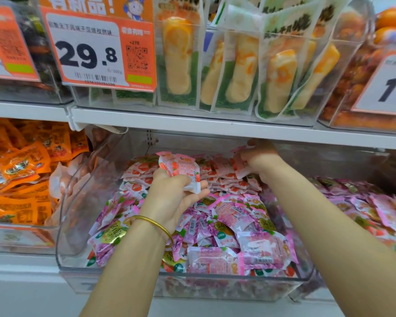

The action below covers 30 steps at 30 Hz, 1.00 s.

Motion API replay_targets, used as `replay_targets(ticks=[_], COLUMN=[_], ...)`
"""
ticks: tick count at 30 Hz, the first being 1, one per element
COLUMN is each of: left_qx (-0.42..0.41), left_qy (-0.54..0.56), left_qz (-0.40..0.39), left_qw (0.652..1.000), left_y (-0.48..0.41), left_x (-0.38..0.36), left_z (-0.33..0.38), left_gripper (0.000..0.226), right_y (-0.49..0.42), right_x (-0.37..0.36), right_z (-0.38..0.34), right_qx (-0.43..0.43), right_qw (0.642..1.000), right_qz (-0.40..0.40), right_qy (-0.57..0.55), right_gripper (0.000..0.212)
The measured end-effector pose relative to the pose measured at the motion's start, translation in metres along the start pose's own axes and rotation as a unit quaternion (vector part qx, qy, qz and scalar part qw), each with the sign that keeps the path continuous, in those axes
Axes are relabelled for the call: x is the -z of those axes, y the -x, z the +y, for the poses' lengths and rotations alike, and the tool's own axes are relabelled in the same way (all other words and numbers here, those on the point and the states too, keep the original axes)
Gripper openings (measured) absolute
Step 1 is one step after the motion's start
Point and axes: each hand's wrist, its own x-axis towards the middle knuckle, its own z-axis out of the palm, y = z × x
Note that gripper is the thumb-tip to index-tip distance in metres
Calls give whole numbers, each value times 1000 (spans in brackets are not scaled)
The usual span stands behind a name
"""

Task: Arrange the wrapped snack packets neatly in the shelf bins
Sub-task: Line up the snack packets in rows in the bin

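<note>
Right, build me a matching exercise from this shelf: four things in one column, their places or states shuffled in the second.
Column one
1. left hand
2. right hand
3. price tag
4. orange packets

Column two
A. far left, lower shelf
B. upper shelf, front
C. at the back of the clear bin, gripping a row of packets
D. over the bin's middle, holding one packet

Pairs: 1-D, 2-C, 3-B, 4-A

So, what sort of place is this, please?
Most likely a shop's snack aisle: an orange price tag reading 29.8 with a barcode, clear bins heaped with wrapped snack packets, and white shelves carrying them.
</note>
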Motion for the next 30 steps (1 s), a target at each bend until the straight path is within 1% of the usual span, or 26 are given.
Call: replay_targets(ticks=[2, 3, 4, 6, 7, 8, 9, 10, 12, 14, 16, 18, 19, 21, 22, 23, 24, 25, 26, 27, 28, 30], left_qx=[-4, -6, -7, -10, -11, -11, -12, -13, -13, -11, -13, -15, -15, -15, -14, -13, -12, -11, -11, -11, -11, -11], left_qy=[2, 5, 8, 14, 15, 13, 9, 6, 4, 5, 3, 0, 1, 1, 1, 0, -1, -1, -2, -3, -5, -5], left_qz=[3, 5, 8, 13, 16, 18, 18, 17, 17, 18, 16, 15, 16, 14, 13, 14, 17, 19, 21, 22, 23, 19], left_qw=[1000, 1000, 1000, 1000, 1000, 1000, 1000, 1000, 1000, 1000, 1000, 1000, 1000, 1000, 1000, 1000, 1000, 1000, 1000, 1000, 1000, 1000], left_y=[0, 0, -1, -2, -2, -3, -4, -4, -4, -4, -4, -4, -3, -3, -3, -2, -3, -3, -3, -3, -3, -2], left_x=[0, 0, 0, 0, 1, 2, 3, 4, 6, 7, 8, 9, 9, 9, 8, 8, 8, 8, 8, 8, 8, 9], left_z=[0, 0, 1, 2, 1, 1, 1, 0, 0, 0, 1, 1, 1, 2, 1, 1, 1, 0, 0, 0, 0, 1], left_gripper=[68, 67, 66, 65, 65, 63, 61, 58, 55, 54, 53, 53, 53, 54, 55, 55, 56, 56, 55, 55, 54, 55], right_y=[2, 0, -4, -9, -10, -6, -7, -6, -8, -10, -11, -11, -12, -11, -11, -10, -8, -4, 0, 3, 4, 2], right_x=[-1, -2, -4, -9, -13, -17, -21, -24, -29, -32, -33, -30, -28, -26, -28, -31, -36, -40, -42, -43, -43, -38], right_z=[2, 1, 1, 1, 2, 3, 6, 8, 11, 11, 12, 10, 9, 9, 9, 9, 11, 13, 15, 17, 20, 26], right_qx=[16, 27, 43, 69, 69, 64, 81, 115, 156, 189, 212, 217, 216, 225, 236, 248, 256, 256, 249, 244, 246, 264], right_qw=[1000, 1000, 998, 995, 996, 997, 996, 990, 973, 955, 957, 960, 955, 928, 913, 906, 908, 921, 939, 952, 957, 959], right_qz=[2, 10, 37, 67, 54, 21, -3, -10, -9, 25, 44, 85, 112, 150, 148, 125, 85, 34, -10, -32, -31, 26], right_qy=[3, 1, 12, 35, 32, 23, 40, 79, 171, 227, 192, 154, 168, 255, 298, 321, 321, 290, 238, 184, 150, 99], right_gripper=[12, 11, 16, 14, 14, 15, 14, 14, 19, 25, 26, 28, 27, 24, 23, 23, 25, 33, 40, 42, 40, 39])
